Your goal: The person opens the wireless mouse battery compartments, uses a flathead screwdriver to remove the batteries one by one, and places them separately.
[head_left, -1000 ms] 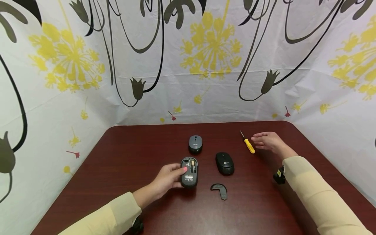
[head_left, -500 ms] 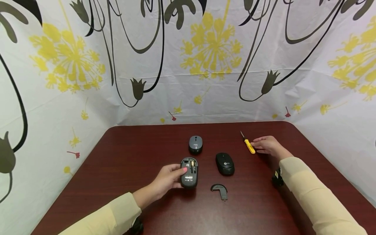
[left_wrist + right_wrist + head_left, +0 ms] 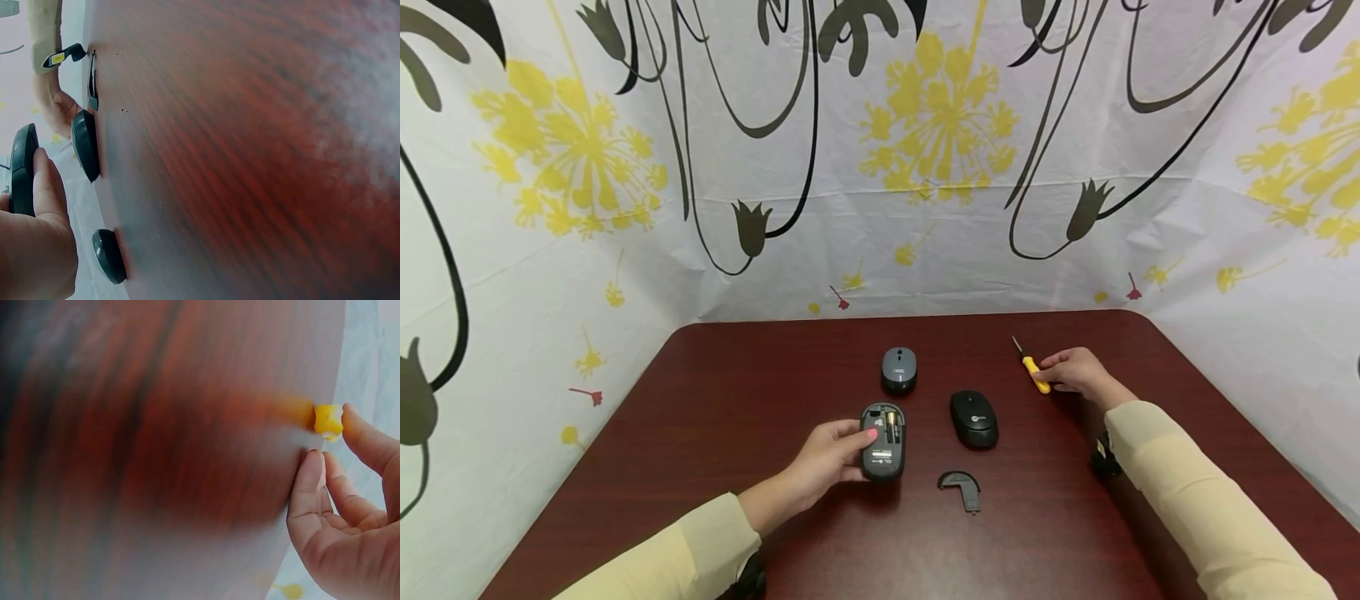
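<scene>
My left hand holds up a dark mouse, its underside toward me, with the battery bay open and a battery inside. The thumb lies on the underside; in the left wrist view, the mouse is seen edge-on. On the right, my right hand is at a yellow-handled screwdriver lying on the table, its thin shaft pointing away. The thumb and fingers come round the handle from either side; in the right wrist view, the thumb meets the yellow handle end and the other fingers are bent beside it.
A detached dark battery cover lies in front of me on the brown table. Beyond it sit a black mouse and a grey-and-black mouse. A white patterned cloth hangs round the table's back and sides.
My right hand has come down and a little left, from beside the screwdriver onto its handle. The left hand and its mouse have stayed still.
</scene>
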`<state>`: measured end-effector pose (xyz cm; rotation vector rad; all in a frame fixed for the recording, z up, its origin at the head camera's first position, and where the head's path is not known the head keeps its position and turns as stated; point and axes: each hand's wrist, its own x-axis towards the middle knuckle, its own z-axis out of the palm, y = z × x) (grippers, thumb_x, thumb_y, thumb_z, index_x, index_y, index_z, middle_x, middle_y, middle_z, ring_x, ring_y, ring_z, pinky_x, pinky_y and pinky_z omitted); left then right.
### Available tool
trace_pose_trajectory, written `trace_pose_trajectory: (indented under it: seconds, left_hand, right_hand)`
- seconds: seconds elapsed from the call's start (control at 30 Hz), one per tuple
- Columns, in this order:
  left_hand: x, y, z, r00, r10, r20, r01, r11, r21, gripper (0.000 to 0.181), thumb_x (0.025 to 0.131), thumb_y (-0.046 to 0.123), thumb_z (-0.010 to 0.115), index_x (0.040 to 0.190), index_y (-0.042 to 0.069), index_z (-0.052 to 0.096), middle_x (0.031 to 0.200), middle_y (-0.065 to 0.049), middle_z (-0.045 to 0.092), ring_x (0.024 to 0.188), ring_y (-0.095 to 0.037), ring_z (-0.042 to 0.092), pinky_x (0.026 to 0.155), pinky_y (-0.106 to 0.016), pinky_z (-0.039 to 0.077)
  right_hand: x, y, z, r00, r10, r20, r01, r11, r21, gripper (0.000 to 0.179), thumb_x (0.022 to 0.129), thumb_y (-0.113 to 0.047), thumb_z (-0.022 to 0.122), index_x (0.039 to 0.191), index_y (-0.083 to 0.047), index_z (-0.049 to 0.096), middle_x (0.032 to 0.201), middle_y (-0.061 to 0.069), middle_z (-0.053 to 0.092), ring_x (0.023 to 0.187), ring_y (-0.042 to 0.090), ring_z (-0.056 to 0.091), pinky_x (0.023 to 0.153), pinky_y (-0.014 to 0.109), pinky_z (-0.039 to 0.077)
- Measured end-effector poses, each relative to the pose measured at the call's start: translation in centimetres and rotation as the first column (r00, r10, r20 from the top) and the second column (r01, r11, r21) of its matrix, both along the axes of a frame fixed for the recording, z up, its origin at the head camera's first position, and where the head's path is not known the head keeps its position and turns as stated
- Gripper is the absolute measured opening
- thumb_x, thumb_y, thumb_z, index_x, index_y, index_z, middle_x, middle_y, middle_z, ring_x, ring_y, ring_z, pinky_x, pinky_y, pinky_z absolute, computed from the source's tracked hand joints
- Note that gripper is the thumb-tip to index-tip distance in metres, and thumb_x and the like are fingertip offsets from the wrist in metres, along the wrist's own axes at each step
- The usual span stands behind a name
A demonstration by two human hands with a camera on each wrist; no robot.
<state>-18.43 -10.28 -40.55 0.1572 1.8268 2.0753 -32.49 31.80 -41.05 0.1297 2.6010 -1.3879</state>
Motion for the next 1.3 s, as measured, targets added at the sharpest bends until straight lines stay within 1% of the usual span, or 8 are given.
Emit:
trace_pose_trajectory:
  seconds: [0.2, 0.43, 0.6, 0.77, 0.87, 1.03, 1.2, 1.3]
  left_hand:
    - [0.0, -0.1, -0.2, 1.0, 0.001, 0.007, -0.001, 1.0, -0.001, 0.048, 0.097, 0.018, 0.061, 0.13, -0.014, 0.048, 0.113, -0.023, 0.065, 0.096, -0.026, 0.067, 0.077, -0.039, 0.057]
    - [0.0, -0.1, -0.2, 1.0, 0.003, 0.001, -0.003, 1.0, 0.004, 0.047, 0.097, 0.018, 0.061, 0.128, -0.014, 0.049, 0.112, -0.023, 0.065, 0.095, -0.026, 0.068, 0.077, -0.039, 0.058]
    - [-0.1, -0.2, -0.3, 1.0, 0.002, -0.003, -0.002, 1.0, -0.001, 0.047, 0.097, 0.019, 0.061, 0.129, -0.014, 0.049, 0.113, -0.023, 0.065, 0.096, -0.026, 0.067, 0.077, -0.039, 0.058]
    - [-0.1, -0.2, -0.4, 1.0, 0.003, 0.002, -0.003, 1.0, -0.001, 0.048, 0.097, 0.019, 0.061, 0.129, -0.014, 0.048, 0.113, -0.023, 0.064, 0.096, -0.026, 0.067, 0.077, -0.04, 0.057]
    - [-0.2, -0.2, -0.3, 1.0, 0.004, 0.003, -0.004, 1.0, 0.002, 0.048, 0.097, 0.019, 0.061, 0.13, -0.014, 0.048, 0.113, -0.023, 0.064, 0.096, -0.026, 0.067, 0.078, -0.04, 0.057]
    - [-0.2, -0.2, -0.3, 1.0, 0.007, 0.009, -0.007, 1.0, 0.003, 0.047, 0.097, 0.018, 0.061, 0.129, -0.014, 0.048, 0.113, -0.023, 0.064, 0.096, -0.027, 0.067, 0.078, -0.04, 0.057]
    - [-0.1, -0.2, -0.3, 1.0, 0.007, 0.015, -0.007, 1.0, 0.004, 0.048, 0.097, 0.019, 0.061, 0.129, -0.013, 0.048, 0.113, -0.023, 0.064, 0.096, -0.027, 0.067, 0.077, -0.04, 0.057]
    - [-0.1, -0.2, -0.3, 1.0, 0.004, 0.015, -0.004, 1.0, 0.005, 0.048, 0.097, 0.019, 0.061, 0.129, -0.014, 0.048, 0.113, -0.023, 0.064, 0.096, -0.027, 0.067, 0.077, -0.04, 0.057]
  right_hand:
    - [0.1, -0.5, 0.1, 1.0, 0.015, -0.01, -0.015, 1.0, 0.014, 0.044, 0.088, -0.013, 0.073, 0.118, 0.015, 0.057, 0.105, 0.019, 0.062, 0.077, 0.013, 0.063, 0.072, 0.033, 0.058]
    - [-0.1, -0.6, 0.1, 1.0, -0.02, -0.003, 0.02, 1.0, -0.014, 0.041, 0.088, -0.01, 0.072, 0.116, 0.016, 0.058, 0.096, 0.015, 0.064, 0.074, 0.013, 0.063, 0.069, 0.034, 0.058]
    - [-0.2, -0.6, 0.0, 1.0, -0.018, 0.0, 0.018, 1.0, -0.007, 0.04, 0.088, -0.009, 0.07, 0.117, 0.016, 0.059, 0.101, 0.017, 0.064, 0.076, 0.013, 0.062, 0.07, 0.034, 0.058]
    - [-0.1, -0.4, 0.0, 1.0, 0.013, 0.0, -0.013, 0.999, -0.037, 0.035, 0.09, -0.01, 0.069, 0.112, 0.016, 0.062, 0.103, 0.016, 0.065, 0.077, 0.011, 0.063, 0.073, 0.036, 0.058]
    - [0.0, -0.3, 0.2, 1.0, 0.015, 0.016, -0.014, 0.997, -0.075, 0.037, 0.091, -0.012, 0.068, 0.113, 0.017, 0.062, 0.101, 0.014, 0.065, 0.077, 0.011, 0.063, 0.075, 0.036, 0.058]
    - [0.2, -0.2, 0.4, 0.998, 0.0, 0.056, 0.009, 0.986, -0.167, 0.051, 0.093, -0.015, 0.064, 0.128, 0.019, 0.049, 0.106, 0.013, 0.062, 0.078, 0.008, 0.064, 0.077, 0.033, 0.057]
    - [0.2, -0.2, 0.8, 0.995, -0.001, 0.097, 0.03, 0.954, -0.299, 0.06, 0.097, -0.014, 0.058, 0.138, 0.02, 0.032, 0.117, 0.018, 0.053, 0.086, 0.008, 0.064, 0.083, 0.031, 0.055]
    - [0.2, -0.2, 1.1, 0.993, 0.005, 0.116, 0.038, 0.931, -0.363, 0.062, 0.097, -0.013, 0.057, 0.14, 0.02, 0.027, 0.118, 0.019, 0.049, 0.087, 0.009, 0.064, 0.085, 0.031, 0.054]
